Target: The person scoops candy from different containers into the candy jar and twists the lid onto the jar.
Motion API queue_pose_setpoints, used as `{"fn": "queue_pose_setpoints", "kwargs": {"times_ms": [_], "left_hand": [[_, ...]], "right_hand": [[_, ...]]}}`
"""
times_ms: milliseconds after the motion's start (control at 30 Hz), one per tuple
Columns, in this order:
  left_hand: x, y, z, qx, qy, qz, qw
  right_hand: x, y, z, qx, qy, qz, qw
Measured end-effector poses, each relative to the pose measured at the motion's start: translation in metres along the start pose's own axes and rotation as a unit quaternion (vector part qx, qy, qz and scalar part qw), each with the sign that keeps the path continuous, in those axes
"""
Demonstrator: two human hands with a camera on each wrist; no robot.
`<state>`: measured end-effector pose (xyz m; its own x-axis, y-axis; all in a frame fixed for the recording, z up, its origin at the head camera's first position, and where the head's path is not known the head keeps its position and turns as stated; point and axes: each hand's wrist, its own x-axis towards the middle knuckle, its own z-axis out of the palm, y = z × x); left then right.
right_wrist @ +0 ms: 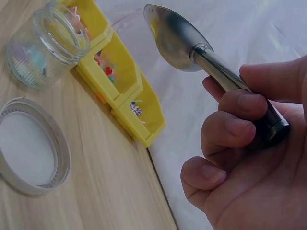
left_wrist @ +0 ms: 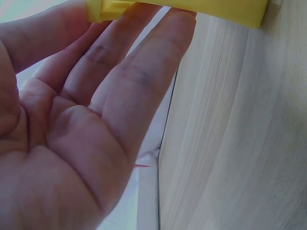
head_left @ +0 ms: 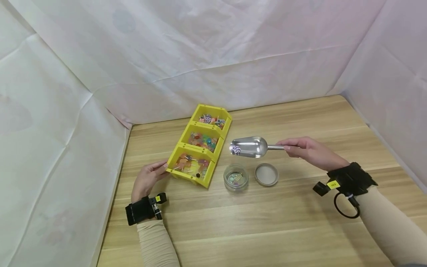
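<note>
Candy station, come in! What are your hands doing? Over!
Right hand grips scoop, one swirl lollipop inside. Left hand steadies yellow tray. Open jar just below scoop, lid beside. Nothing blocking.

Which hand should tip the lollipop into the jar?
Right hand: it grips the metal scoop holding the lollipop just above the open jar. Left hand rests against the yellow bins.

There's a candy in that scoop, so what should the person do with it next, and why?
Probably move the scoop slightly toward themselves and tip it over the open glass jar. The swirl lollipop lies at the scoop's mouth, the jar sits just below with its lid off, and it already holds a few candies.
</note>
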<state>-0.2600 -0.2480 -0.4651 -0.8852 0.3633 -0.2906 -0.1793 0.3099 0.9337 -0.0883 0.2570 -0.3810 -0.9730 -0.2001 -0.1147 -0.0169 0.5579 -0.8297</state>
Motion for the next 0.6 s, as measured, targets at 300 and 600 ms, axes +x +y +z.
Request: {"fn": "queue_pose_setpoints", "kwargs": {"times_ms": [300, 600], "left_hand": [[-0.001, 0.000, 0.000, 0.002, 0.003, -0.008, 1.0000], [-0.001, 0.002, 0.000, -0.001, 0.007, -0.017, 0.9998]], "right_hand": [[-0.016, -0.001, 0.004, -0.017, 0.003, -0.005, 1.000], [-0.020, -0.002, 0.009, -0.053, -0.007, -0.017, 0.998]]}}
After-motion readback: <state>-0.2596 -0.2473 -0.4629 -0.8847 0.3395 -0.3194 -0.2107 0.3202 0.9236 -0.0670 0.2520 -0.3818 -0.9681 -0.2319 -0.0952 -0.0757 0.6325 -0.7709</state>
